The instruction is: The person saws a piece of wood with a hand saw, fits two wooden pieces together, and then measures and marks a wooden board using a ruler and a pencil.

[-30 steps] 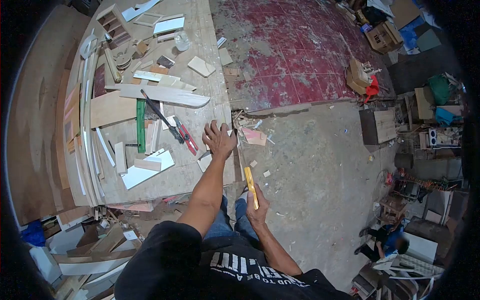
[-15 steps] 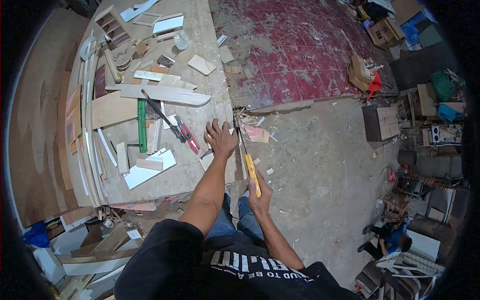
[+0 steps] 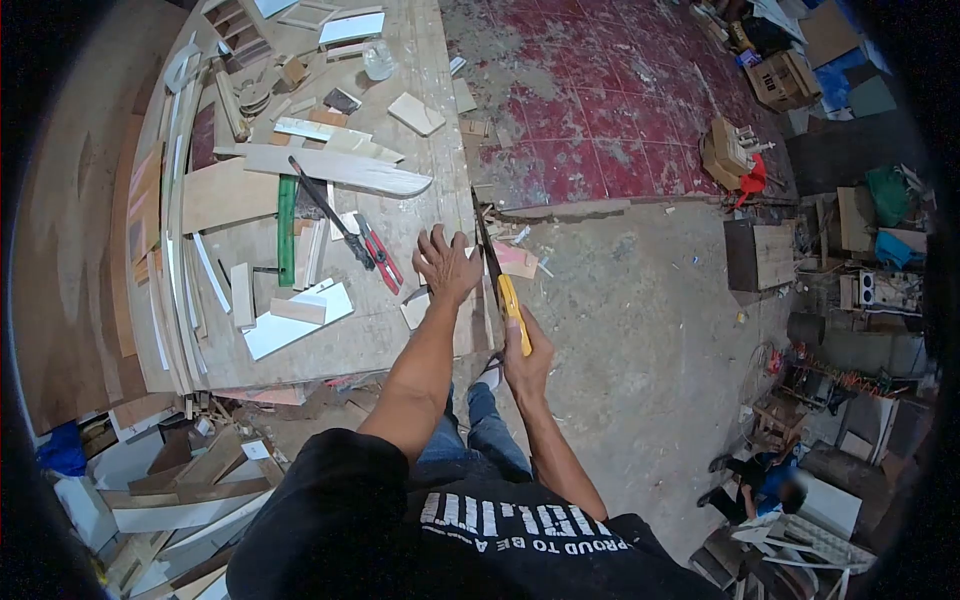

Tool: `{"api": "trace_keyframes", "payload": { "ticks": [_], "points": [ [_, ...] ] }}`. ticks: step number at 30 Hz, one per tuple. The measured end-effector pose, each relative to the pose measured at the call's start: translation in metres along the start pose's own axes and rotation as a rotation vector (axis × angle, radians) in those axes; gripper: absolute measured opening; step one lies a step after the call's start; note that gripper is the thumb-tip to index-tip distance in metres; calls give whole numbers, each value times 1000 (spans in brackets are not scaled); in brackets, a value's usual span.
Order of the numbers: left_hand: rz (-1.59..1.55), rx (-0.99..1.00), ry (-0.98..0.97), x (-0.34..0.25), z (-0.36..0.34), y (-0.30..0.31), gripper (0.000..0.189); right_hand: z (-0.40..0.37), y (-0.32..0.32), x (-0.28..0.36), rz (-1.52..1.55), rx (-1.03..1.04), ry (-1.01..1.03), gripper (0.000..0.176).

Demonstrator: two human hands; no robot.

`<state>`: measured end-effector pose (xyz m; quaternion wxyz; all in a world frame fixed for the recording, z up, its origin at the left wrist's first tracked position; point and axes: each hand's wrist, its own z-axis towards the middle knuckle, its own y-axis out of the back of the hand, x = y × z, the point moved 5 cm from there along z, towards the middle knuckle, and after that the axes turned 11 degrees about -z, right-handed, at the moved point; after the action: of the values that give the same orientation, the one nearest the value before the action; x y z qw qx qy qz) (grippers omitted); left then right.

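Note:
A handsaw with a yellow handle is in my right hand, its fingers wrapped round the grip. Its dark narrow blade points forward along the right edge of the wooden workbench. My left hand presses down near that edge, fingers spread, over a small light piece mostly hidden beneath it. Left of that hand lie red-handled pliers or cutters and a dark long tool. A pale shaped board lies further forward.
A green strip, a white panel and wood offcuts lie on the bench. A plastic container stands at its far side. Scrap wood fills the lower left. At the lower right, a person sits near a dark cabinet.
My right hand and the saw have moved forward, and more of the blade shows along the bench edge. The whole view has shifted slightly. My left hand stays on the bench.

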<state>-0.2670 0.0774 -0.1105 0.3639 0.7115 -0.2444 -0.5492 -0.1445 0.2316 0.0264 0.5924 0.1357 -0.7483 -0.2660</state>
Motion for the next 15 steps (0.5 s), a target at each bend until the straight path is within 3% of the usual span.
{"api": "trace_keyframes", "payload": {
  "ticks": [6, 8, 9, 12, 15],
  "points": [
    [11, 84, 47, 2, 0, -3, 45, -6, 6, 15, 9, 11, -48, 45],
    [22, -32, -11, 5, 2, -6, 44, 0, 4, 21, -9, 25, -78, 44],
    [31, 6, 24, 0, 2, -1, 44, -2, 6, 18, -7, 21, -73, 44],
    [33, 28, 19, 4, 4, -5, 45, -9, 24, 9, -7, -124, -12, 45],
    [19, 32, -5, 10, 4, -8, 45, -10, 44, 23, 164, -115, -118, 46]
  ]
}}
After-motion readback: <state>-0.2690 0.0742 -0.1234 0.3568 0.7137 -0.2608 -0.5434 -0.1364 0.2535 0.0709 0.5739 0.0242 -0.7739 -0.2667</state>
